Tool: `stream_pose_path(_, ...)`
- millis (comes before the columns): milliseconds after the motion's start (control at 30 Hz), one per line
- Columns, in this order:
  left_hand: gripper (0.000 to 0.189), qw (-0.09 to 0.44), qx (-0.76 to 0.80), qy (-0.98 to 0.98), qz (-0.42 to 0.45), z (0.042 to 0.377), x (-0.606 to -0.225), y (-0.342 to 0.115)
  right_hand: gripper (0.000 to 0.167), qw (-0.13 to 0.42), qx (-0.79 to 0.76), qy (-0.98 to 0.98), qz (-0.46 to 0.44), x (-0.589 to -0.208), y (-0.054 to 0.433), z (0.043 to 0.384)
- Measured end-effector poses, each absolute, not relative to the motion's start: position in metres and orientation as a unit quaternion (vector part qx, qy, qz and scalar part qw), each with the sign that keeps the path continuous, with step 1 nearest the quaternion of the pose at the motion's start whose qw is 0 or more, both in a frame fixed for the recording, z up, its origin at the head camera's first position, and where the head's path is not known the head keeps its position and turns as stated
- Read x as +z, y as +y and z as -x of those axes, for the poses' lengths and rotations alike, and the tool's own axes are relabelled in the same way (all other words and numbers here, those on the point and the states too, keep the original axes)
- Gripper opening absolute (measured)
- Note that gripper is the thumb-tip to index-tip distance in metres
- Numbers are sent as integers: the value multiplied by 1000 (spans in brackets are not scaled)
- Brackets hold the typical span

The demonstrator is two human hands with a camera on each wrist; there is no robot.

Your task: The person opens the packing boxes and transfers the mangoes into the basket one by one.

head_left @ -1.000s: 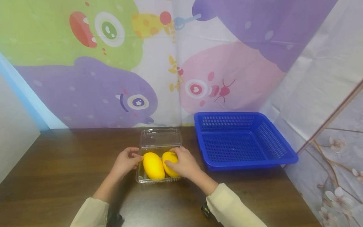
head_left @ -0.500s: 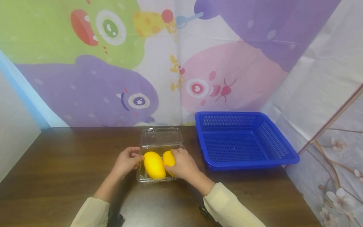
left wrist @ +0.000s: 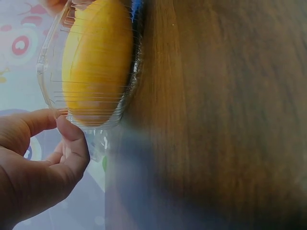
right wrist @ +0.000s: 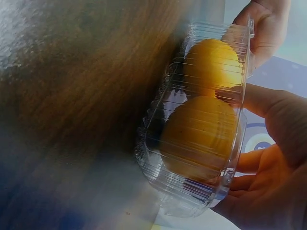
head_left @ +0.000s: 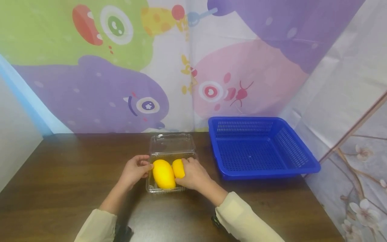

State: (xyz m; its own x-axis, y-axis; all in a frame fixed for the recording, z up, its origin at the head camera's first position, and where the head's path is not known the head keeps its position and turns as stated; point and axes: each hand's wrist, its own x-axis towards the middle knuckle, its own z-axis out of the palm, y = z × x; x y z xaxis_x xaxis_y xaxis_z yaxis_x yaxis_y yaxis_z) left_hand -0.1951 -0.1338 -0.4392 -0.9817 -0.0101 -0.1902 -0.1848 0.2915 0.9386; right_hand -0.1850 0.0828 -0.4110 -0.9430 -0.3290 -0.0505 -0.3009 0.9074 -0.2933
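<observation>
Two yellow mangoes lie side by side in a clear plastic clamshell container (head_left: 152, 190), its lid (head_left: 172, 144) folded back toward the wall. My left hand (head_left: 134, 172) pinches the container's left rim between thumb and index finger, as the left wrist view also shows. Inside the container, my right hand (head_left: 196, 174) grips the right mango (head_left: 178, 168), thumb on its near side and fingers over its far side. Much of that mango is hidden behind the hand. The left mango (head_left: 163, 174) is untouched and leans close against the other one.
A blue perforated plastic basket (head_left: 266, 174) stands to the right of the container, near the back of the brown wooden table (head_left: 75, 168). Behind the table hangs a cartoon-printed cloth (head_left: 178, 117). A flower-patterned panel (head_left: 362, 168) borders the right side.
My right hand has closed further round the right mango and now covers more of it. My left hand stays at the container's rim. The head view has shifted slightly.
</observation>
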Motion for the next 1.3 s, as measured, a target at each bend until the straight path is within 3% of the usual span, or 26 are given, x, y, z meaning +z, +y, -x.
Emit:
stream_pose_path(200, 47, 73, 601, 794, 65, 195, -440, -134, 83, 83, -137, 975, 156, -412, 82, 189)
stream_pose_path(700, 47, 81, 618, 779, 70, 196, -440, -134, 89, 123, -135, 972, 146, -411, 74, 194)
stream_pose_path(1300, 47, 88, 636, 762, 82, 194, -441, -134, 90, 132, -157, 969, 136, -414, 75, 198)
